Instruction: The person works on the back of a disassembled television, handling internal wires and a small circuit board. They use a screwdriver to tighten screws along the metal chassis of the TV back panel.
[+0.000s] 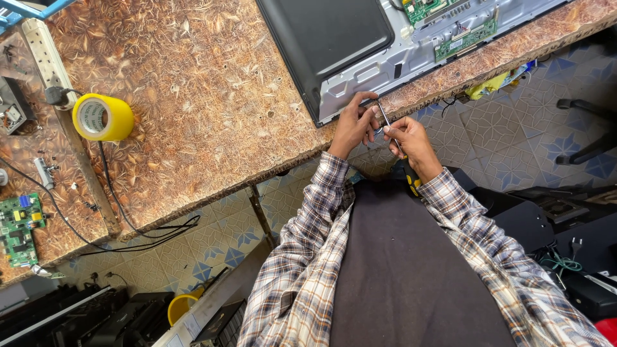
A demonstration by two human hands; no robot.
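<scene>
My right hand [411, 140] grips a screwdriver [387, 123] with a black and yellow handle; its thin metal shaft points up toward the table edge. My left hand [355, 123] pinches the shaft near its tip with thumb and fingers. Both hands hover at the front edge of the brown patterned table [212, 109], just below the corner of an opened flat-screen television [360, 58] lying face down. The television's black back cover is partly off, showing a grey metal chassis and green circuit boards [464, 37].
A yellow tape roll [103, 117] and a white power strip [42, 53] lie at the table's left. A green circuit board [18, 230] rests lower left, with black cables [148, 228] hanging. Dark electronics sit on the tiled floor [514, 128]; a yellow bucket [181, 307] stands below.
</scene>
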